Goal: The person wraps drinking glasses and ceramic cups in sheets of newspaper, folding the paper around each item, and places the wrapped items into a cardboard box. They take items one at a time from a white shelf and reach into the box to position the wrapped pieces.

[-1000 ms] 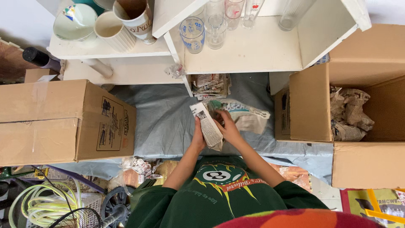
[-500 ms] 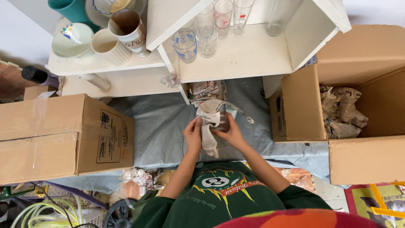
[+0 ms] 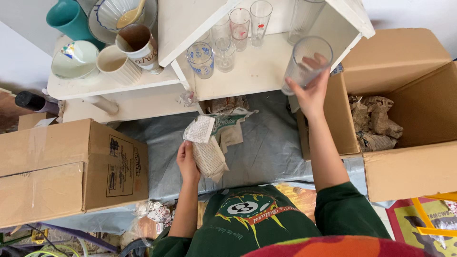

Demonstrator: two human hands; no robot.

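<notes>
At the front edge of the white shelf (image 3: 247, 76), the right hand (image 3: 312, 93) is wrapped around a clear drinking glass (image 3: 304, 62), fingers curled about its lower wall and thumb on the near side — a full, closed hold on it. The glass sits just over the shelf's right end, near the open cardboard box (image 3: 404, 123) stuffed with crumpled newspaper (image 3: 376, 121), and apart from the row of other glasses (image 3: 228, 40) farther back. Its long axis runs roughly up toward the camera, tilted a little away from the person, with the open mouth on top and the base hidden behind the palm. To set it down well, I would judge it best to level the base first, lower it onto bare shelf clear of the neighbouring glasses, and let go only once it stands flat — a tilted landing near the edge could tip it off. The left hand (image 3: 186, 162) hangs lower, over the grey sheet (image 3: 271, 143), pinching a loose sheet of wrapping newspaper (image 3: 207, 150) between thumb and fingers; the paper droops limp below the grip.
</notes>
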